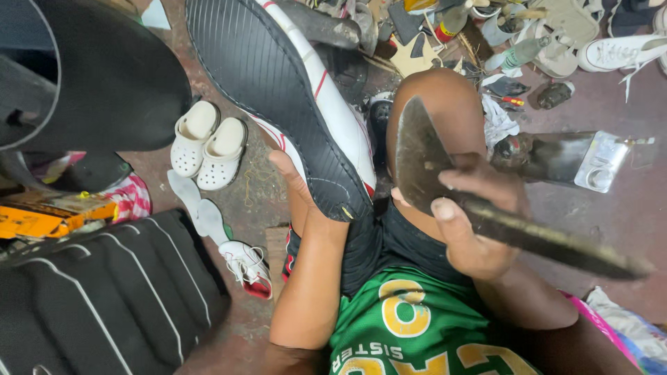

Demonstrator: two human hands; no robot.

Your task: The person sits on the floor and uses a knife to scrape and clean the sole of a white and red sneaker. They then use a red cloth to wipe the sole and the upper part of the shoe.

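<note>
Black ribbed rubber sole (278, 90) of a white shoe with red stripes (340, 111), turned upward over the lap; left hand (306, 201) cups its heel end from below. Right hand (472, 222) closed around the handle of a broad dark curved knife (424, 160), blade resting against the raised knee (445, 104). Floor (625, 208): white clogs (208, 146), white sneaker (615, 52), scattered scraps.

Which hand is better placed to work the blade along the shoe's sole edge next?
Probably the right hand: it already grips the broad blade by its handle, just right of the sole. The left hand is occupied steadying the shoe's heel.
</note>
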